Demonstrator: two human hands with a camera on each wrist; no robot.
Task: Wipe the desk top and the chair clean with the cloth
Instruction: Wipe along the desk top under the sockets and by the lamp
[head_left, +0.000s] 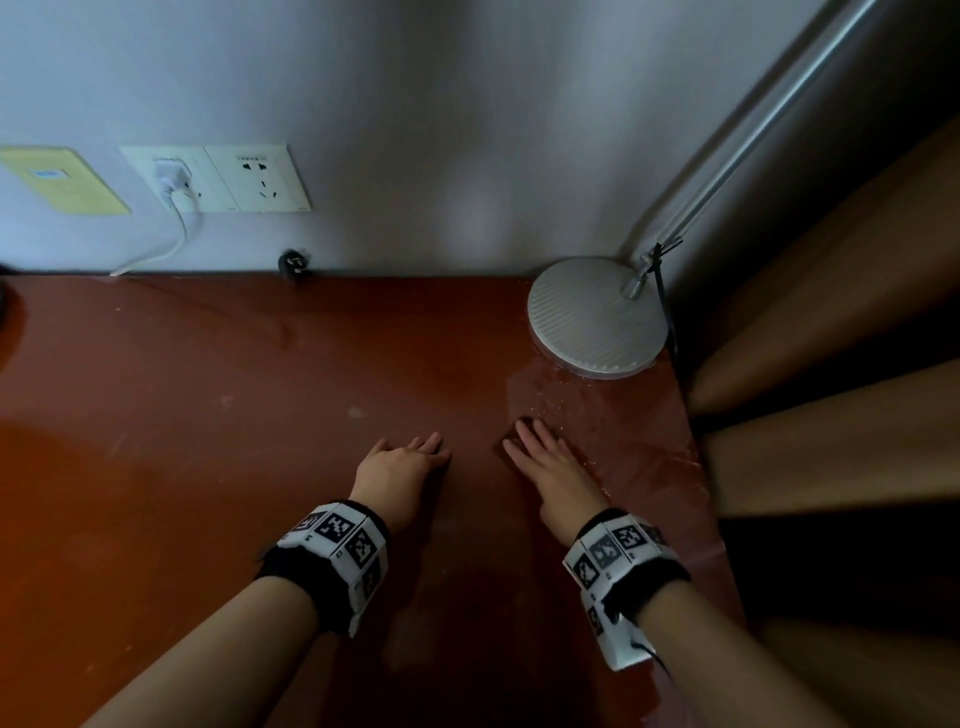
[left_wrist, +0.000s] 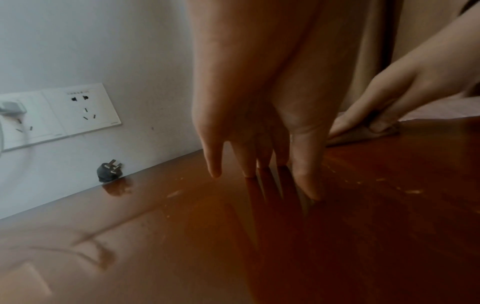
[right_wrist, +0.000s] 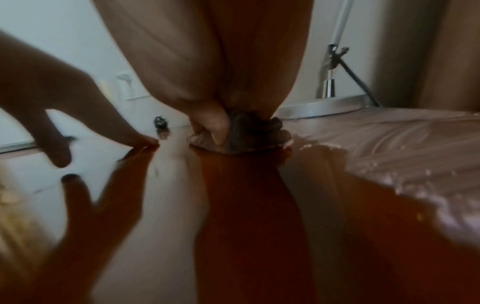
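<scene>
Worktop (head_left: 208, 467): glossy reddish-brown, set against the wall; wet streaks and droplets seen at its right end. Cloth (right_wrist: 249, 133): small, dark, bunched, lying flat on the worktop at the wet patch's left edge, mostly covered from above.

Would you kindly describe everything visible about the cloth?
The cloth is small, dark brown-grey, soft and bunched into folds. It lies on the red-brown desk, near the lamp base, at the edge of a wet streaked patch. The right hand presses on it, thumb curled against its side.
</scene>
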